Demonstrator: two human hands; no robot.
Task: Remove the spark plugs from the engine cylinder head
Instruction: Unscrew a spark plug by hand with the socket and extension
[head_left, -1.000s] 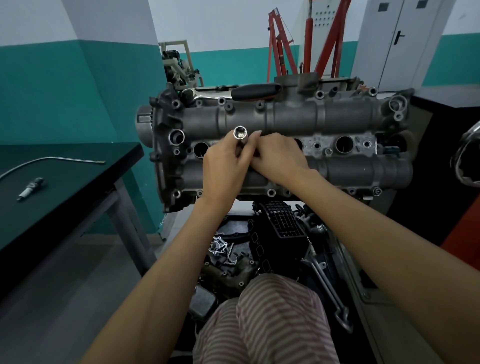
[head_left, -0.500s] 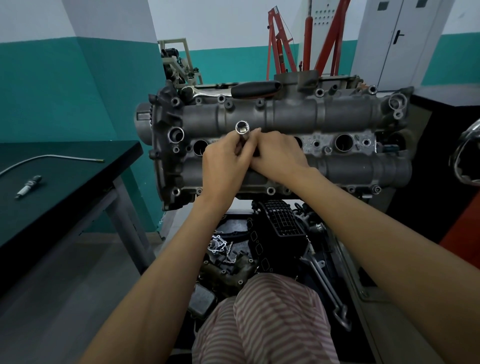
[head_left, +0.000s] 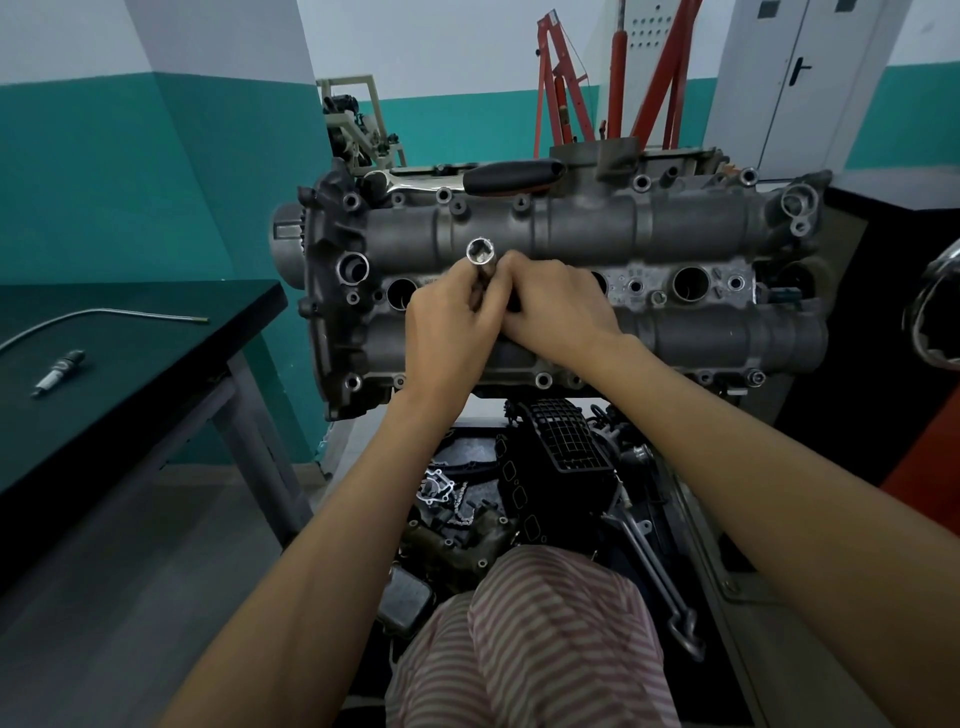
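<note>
- Socket (head_left: 480, 253): long chrome tube, open end facing the camera, standing in the second hole from the left in the middle row of the cylinder head (head_left: 675, 228). Its lower part is hidden behind the fingers.
- Left hand (head_left: 447, 322): fingers and thumb curled round the socket shaft just below its mouth, holding it.
- Right hand (head_left: 558, 306): touching the left at its 3 o'clock, fingertips pressed in at the socket. Fingers curled, but whether they pinch the shaft or only steady it I cannot tell.
- Step in hand, my read: working the socket by hand in the second well, either spinning a loosened plug out or lifting socket and plug clear. No plug visible in the socket from here.
- Other wells: open hole (head_left: 402, 292) at 9 o'clock of the hands, another (head_left: 690, 284) at 3 o'clock; their depths are too dark to judge.
- One spark plug (head_left: 58, 372) already lies on the dark bench (head_left: 156, 364), far out at 9 o'clock, near a bent metal rod (head_left: 104, 315).
- Ratchet (head_left: 488, 176), black grip, lies along the top edge of the head at 12 o'clock, untouched.
- Next move calls for: a straight pull along the well axis, no tilt, so the plug stays in the socket; then carry it to the bench. If it binds, fetch the ratchet.
</note>
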